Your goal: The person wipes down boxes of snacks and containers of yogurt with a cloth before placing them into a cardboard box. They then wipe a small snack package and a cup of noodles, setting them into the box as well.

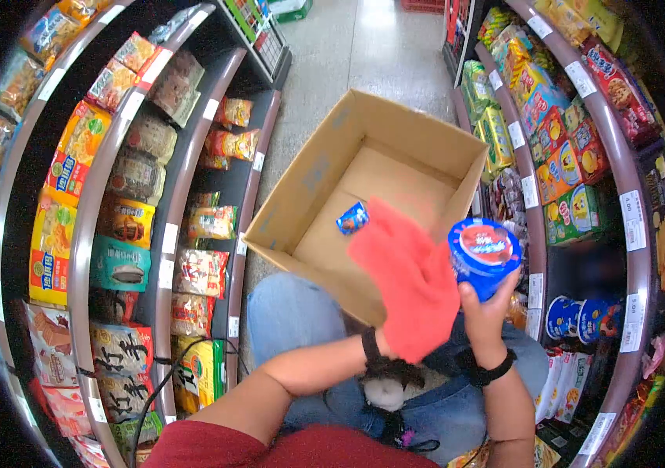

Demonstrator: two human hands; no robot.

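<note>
A blue tub point(477, 273) with a blue lid and a red label is held upright in my right hand point(488, 312), right of the box. My left hand point(403, 288) is covered by a red cloth point(414, 300); its fingers are hidden under the fabric. The cloth lies over the near right part of an open cardboard box point(418, 117) and reaches close to the tub. Inside the box, a small blue packet point(353, 218) rests just left of the cloth.
Shelves of packaged snacks curve up on the left point(126, 101) and right point(613, 140). Two blue tubs point(582, 318) stand on the lower right shelf. Grey floor point(340, 47) shows beyond the box. A black cable point(153, 390) hangs at the lower left.
</note>
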